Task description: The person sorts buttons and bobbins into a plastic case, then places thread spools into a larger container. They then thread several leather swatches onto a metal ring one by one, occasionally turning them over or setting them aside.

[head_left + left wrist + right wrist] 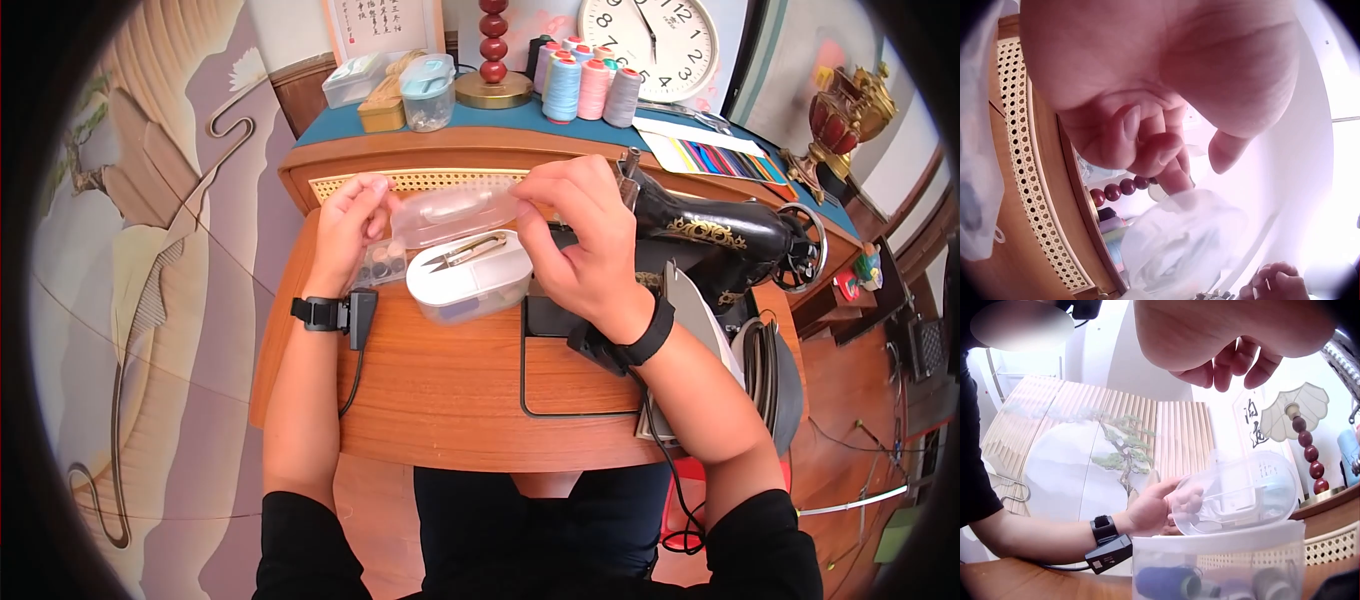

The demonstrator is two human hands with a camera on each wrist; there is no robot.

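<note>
A clear plastic lid (pixel 455 212) is raised and tilted above the oval sewing box (pixel 470 290). My left hand (pixel 345 225) holds the lid by its left end, fingers at the edge. In the right wrist view, fingers of that hand show through the lid (pixel 1235 500). My right hand (pixel 585 225) hangs by the lid's right end, fingers loosely bent; the right wrist view shows a gap below its fingertips. Thread snips (pixel 467 252) lie on the box's white top tray. Thread spools (pixel 1169 583) show through the box's wall.
A small compartment case (pixel 382 264) with dark and light round pieces sits left of the box. The black sewing machine (pixel 700 225) stands at the right. Thread cones (pixel 592 90), a lamp base (pixel 493 90) and a lidded tub (pixel 428 92) line the back shelf.
</note>
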